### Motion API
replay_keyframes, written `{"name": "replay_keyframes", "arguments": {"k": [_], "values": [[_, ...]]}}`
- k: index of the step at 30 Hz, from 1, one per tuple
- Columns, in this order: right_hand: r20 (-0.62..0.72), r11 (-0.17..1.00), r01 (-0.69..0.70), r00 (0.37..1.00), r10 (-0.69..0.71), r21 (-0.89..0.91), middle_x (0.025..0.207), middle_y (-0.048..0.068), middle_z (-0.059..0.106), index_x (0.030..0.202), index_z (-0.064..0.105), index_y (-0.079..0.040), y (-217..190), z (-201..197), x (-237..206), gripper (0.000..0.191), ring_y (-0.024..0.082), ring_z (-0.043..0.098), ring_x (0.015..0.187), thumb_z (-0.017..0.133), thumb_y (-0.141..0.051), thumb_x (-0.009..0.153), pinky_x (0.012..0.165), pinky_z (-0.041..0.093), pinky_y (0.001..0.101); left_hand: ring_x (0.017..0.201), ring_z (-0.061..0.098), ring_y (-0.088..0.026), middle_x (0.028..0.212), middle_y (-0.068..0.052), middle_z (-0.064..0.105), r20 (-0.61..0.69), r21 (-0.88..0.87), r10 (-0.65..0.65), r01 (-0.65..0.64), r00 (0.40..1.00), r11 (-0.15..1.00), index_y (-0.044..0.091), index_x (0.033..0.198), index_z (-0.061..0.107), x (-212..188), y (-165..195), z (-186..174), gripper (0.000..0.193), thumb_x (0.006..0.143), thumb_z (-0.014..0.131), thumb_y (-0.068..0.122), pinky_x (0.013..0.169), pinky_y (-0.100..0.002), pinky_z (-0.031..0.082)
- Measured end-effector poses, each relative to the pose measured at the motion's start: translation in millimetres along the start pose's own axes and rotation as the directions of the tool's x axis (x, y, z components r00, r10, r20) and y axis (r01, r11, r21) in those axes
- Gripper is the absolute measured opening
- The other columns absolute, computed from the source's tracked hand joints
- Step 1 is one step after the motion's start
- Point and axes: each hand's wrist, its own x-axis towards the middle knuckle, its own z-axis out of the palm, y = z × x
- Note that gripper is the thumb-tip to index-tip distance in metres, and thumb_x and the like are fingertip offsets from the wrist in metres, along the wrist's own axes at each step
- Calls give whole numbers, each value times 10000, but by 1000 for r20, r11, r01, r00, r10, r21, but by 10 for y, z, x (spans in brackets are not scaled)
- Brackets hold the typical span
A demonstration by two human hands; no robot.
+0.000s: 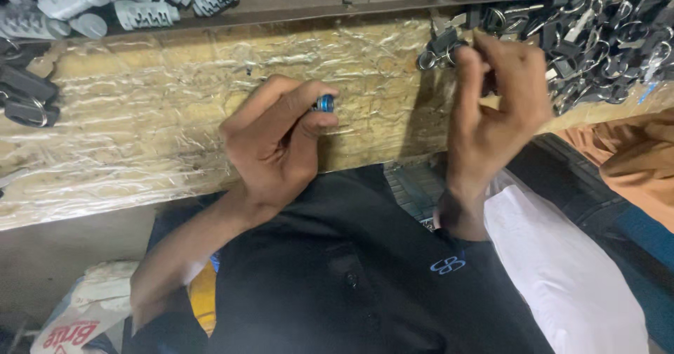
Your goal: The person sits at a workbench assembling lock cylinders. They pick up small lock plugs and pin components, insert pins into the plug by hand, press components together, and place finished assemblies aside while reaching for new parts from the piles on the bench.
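Blue metal shows between our left hand's thumb and forefinger — a small cylinder pinched at mid-frame, its long axis pointing right toward our right hand, whose fingers close narrowly on a dark key-ring clip — upper right.

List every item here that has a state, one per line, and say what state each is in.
Left hand: closed around a small blue metal cylinder.
Right hand: fingers pinched on a dark key-ring piece.
Plastic-wrapped wooden bench top: wrap wrinkled.
Pile of black key-ring parts: heaped loosely.
Grey ridged metal pieces: lying scattered.
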Motion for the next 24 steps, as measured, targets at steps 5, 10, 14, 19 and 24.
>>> {"name": "replay_keyframes", "arguments": {"k": [5, 10, 14, 19, 24], "values": [[100, 994, -72, 992, 80, -88, 1133, 144, 621, 1168, 691, 15, -69, 104, -43, 195, 225, 561, 991, 799, -51, 1021, 818, 467, 322, 708, 609, -88, 943, -71, 692, 2, -36, -27, 27, 1000, 999, 19, 1182, 734, 106, 77, 32, 143, 1044, 727, 54, 614, -222, 474], [37, 768, -170, 981, 188, 618, 989, 98, 604, 993, 608, -19, -113, -91, 155, 183, 202, 595, 863, 751, -123, 949, 781, 524, 345, 719, 590, -69, 972, -63, 703, 18, -164, -22, 25, 1000, 986, 20, 1221, 729, 95, 21, -15, 167, 1099, 730, 135, 610, -214, 445], [-1, 268, -8, 999, 32, 963, 771, 1, 638, 1000, 602, -82, -287, -172, 171, 163, 172, 666, 774, 688, -220, 996, 787, 590, 341, 696, 537, -67, 930, -46, 702, 155, -392, -31, 90, 987, 915, 6, 1195, 742, 115, -22, -47, 235, 1083, 742, 212, 591, -212, 378], [428, 422, -410, 902, 57, 809, 796, 55, 663, 1054, 614, 32, -527, -234, -151, 171, 51, 587, 615, 715, -103, 1083, 582, 472, 196, 719, 544, -58, 951, -49, 705, 306, -518, -62, 221, 950, 827, 0, 1175, 748, 135, 11, -134, 287, 1059, 720, 260, 614, -205, 401], [417, 848, -143, 904, -98, 510, 754, 54, 670, 1044, 658, 48, -503, -395, -221, 118, 35, 559, 600, 748, -18, 1085, 557, 401, 174, 861, 688, -115, 1003, -70, 737, 286, -374, 70, 44, 956, 927, -5, 1167, 725, 112, 76, -293, 203, 1099, 721, 186, 757, -236, 538]]}}
